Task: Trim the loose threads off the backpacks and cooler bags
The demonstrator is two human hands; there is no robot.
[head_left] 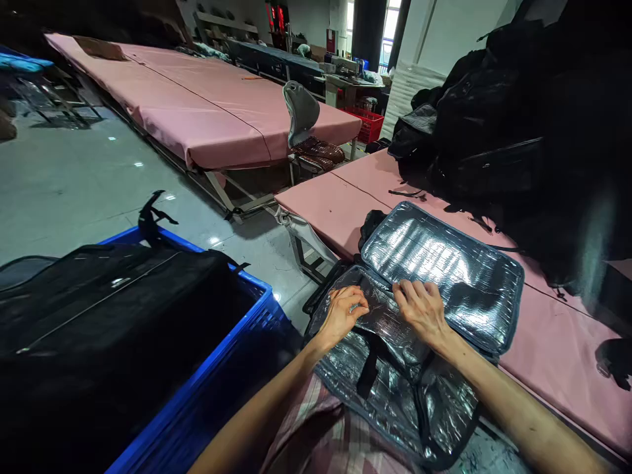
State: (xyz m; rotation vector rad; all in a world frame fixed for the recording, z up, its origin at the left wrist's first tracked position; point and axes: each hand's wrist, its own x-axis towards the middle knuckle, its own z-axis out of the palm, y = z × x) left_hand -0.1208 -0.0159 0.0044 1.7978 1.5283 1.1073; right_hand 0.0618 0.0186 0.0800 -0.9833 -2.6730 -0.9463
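Observation:
An insulated bag [439,263] with silvery foil lining lies opened out, its flat panel on the pink table and its lower part across my lap. Above the lining, my left hand [344,312] is closed with thumb and forefinger pinched together; what sits between them, if anything, is too small to make out. My right hand [421,309] curls its fingers on the bag where the upper panel meets the body. A black strap [368,374] lies across the lining below my hands.
To the left stands a blue crate [254,284] filled with black bags [106,289]. Dark bags [488,131] are piled on the right of the pink table [320,207]. Beyond are a grey chair [302,115], a longer pink table [207,105] and a red basket [369,125].

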